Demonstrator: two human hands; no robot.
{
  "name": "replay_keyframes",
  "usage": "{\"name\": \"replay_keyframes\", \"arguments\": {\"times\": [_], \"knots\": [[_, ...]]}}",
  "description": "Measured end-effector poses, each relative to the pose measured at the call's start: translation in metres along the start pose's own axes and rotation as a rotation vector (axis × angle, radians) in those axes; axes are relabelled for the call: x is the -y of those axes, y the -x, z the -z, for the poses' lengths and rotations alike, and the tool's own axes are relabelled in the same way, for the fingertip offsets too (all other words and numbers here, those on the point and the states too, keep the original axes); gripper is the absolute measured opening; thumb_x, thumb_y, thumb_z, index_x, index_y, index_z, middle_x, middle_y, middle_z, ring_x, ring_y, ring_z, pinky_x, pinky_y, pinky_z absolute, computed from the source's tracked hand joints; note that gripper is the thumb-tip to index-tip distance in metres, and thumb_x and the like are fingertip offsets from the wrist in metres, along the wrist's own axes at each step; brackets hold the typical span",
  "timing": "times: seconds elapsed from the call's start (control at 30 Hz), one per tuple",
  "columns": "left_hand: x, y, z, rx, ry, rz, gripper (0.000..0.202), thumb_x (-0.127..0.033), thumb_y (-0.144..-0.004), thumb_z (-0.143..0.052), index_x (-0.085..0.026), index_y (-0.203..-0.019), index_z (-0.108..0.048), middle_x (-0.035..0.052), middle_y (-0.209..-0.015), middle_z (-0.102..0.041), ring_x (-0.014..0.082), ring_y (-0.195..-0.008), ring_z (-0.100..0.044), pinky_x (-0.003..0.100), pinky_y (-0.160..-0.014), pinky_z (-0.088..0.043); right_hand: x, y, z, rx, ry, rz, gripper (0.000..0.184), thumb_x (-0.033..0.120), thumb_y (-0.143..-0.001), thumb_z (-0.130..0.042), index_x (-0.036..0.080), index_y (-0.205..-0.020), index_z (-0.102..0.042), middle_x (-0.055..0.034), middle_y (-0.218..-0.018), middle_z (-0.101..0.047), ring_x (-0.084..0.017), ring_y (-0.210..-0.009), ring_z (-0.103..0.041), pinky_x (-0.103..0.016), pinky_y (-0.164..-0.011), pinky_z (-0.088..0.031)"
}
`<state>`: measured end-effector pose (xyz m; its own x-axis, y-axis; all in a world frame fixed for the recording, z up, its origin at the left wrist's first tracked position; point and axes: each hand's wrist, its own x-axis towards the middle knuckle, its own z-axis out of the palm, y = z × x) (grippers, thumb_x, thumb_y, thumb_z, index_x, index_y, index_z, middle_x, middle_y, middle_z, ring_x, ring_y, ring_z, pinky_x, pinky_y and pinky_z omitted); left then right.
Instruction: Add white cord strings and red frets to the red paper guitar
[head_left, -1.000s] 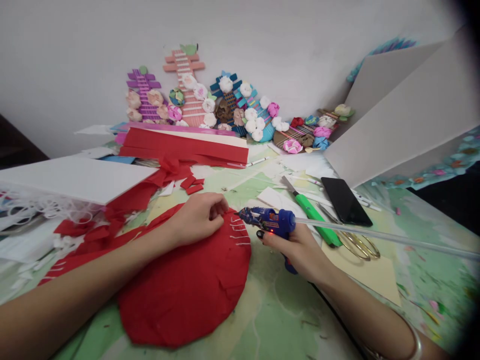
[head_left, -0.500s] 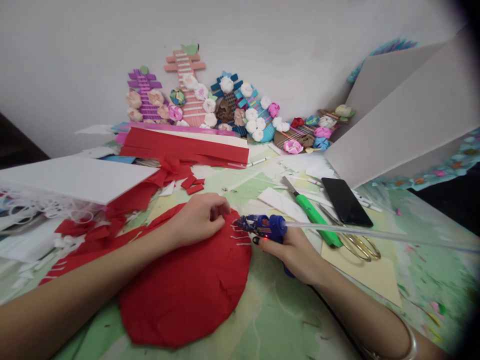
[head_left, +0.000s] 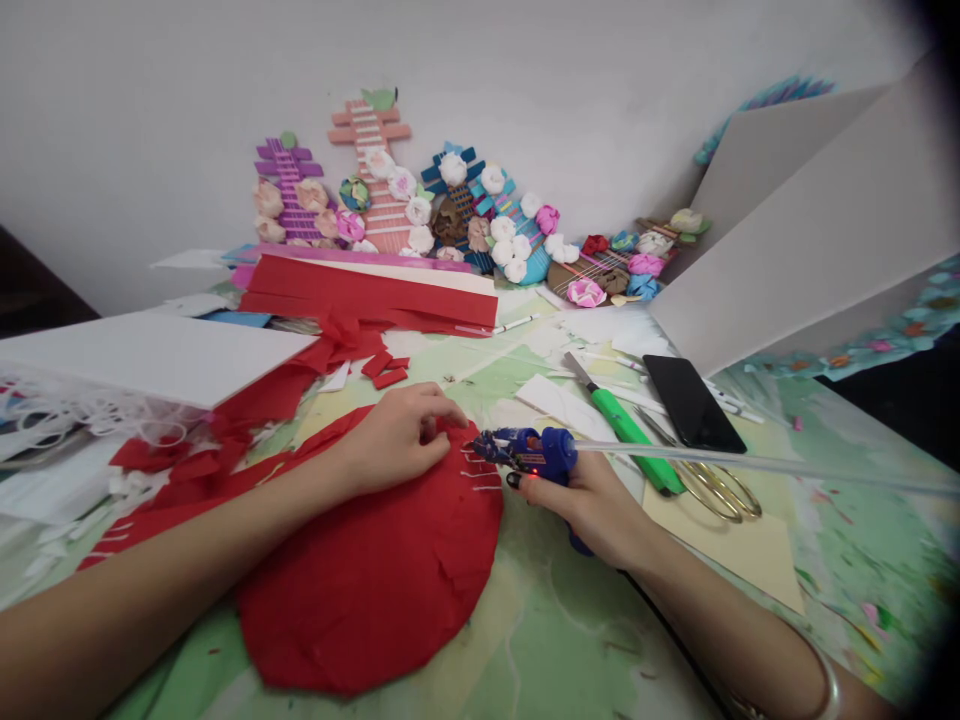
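Observation:
A red paper-covered shape (head_left: pixel 375 590) with a rounded body lies on the table, its narrower part stretching to the left. Short white strings (head_left: pixel 486 475) run in a row near its right edge. My left hand (head_left: pixel 405 435) rests on the red shape, fingers curled and thumb close to the forefinger; whatever they pinch is hidden. In my right hand (head_left: pixel 600 505) is a blue hot glue gun (head_left: pixel 536 455) with a red light lit. Its nozzle points left at the strings, close to my left fingertips. A long clear glue stick (head_left: pixel 720 462) sticks out of its back.
To the right lie a green utility knife (head_left: pixel 634 435), gold-handled scissors (head_left: pixel 716 490) and a black phone (head_left: pixel 694 402). Red paper strips (head_left: pixel 367 290) and a white board (head_left: pixel 150 350) are at the left and back. Decorated guitar shapes (head_left: pixel 367 190) lean against the wall.
The glue gun and my right hand have shifted very slightly. My left fingers have moved a little to the right, nearer the nozzle. The red shape stays in place.

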<state>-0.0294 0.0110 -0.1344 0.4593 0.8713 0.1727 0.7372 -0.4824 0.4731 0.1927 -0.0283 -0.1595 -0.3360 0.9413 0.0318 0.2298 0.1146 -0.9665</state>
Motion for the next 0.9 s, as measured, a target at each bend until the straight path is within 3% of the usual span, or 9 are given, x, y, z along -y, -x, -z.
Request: {"name": "replay_keyframes", "arguments": {"times": [0.13, 0.33, 0.5, 0.9], "knots": [[0.0001, 0.0005, 0.0001, 0.003, 0.036, 0.005, 0.026, -0.006, -0.066, -0.050, -0.014, -0.083, -0.069, 0.0040, -0.084, -0.060, 0.0098, -0.060, -0.054, 0.024, -0.063, -0.045, -0.0025, 0.0003, -0.0022, 0.003, 0.017, -0.052, 0.015, 0.023, -0.075, -0.060, 0.020, -0.087, -0.066, 0.0022, -0.077, -0.064, -0.016, -0.073, -0.055, -0.026, -0.067, -0.043], [-0.0016, 0.0009, 0.0009, 0.008, 0.065, -0.009, 0.022, -0.004, -0.066, -0.049, -0.014, -0.075, -0.067, 0.0032, -0.083, -0.059, 0.0090, -0.059, -0.053, 0.023, -0.061, -0.045, 0.0010, 0.0010, -0.0031, 0.013, -0.018, -0.056, 0.017, 0.022, -0.074, -0.059, 0.020, -0.089, -0.066, 0.0030, -0.076, -0.062, -0.014, -0.069, -0.052, -0.025, -0.064, -0.040], [-0.0044, 0.0008, 0.0031, 0.012, 0.059, -0.033, 0.027, -0.001, -0.066, -0.048, -0.015, -0.075, -0.070, 0.0034, -0.082, -0.061, 0.0095, -0.061, -0.053, 0.022, -0.060, -0.044, 0.0024, 0.0014, -0.0015, -0.021, 0.010, -0.108, 0.007, 0.024, -0.074, -0.060, 0.020, -0.078, -0.064, 0.0058, -0.059, -0.052, -0.011, -0.055, -0.043, -0.023, -0.054, -0.035], [0.0036, 0.0015, -0.0014, 0.048, 0.031, -0.089, 0.031, -0.003, -0.068, -0.049, -0.015, -0.079, -0.075, 0.0064, -0.084, -0.064, 0.0161, -0.075, -0.060, 0.028, -0.072, -0.048, -0.0002, -0.0008, -0.0008, -0.019, -0.003, -0.141, 0.007, 0.024, -0.072, -0.061, 0.019, -0.069, -0.059, 0.0062, -0.055, -0.048, -0.010, -0.052, -0.039, -0.024, -0.051, -0.030]]}}
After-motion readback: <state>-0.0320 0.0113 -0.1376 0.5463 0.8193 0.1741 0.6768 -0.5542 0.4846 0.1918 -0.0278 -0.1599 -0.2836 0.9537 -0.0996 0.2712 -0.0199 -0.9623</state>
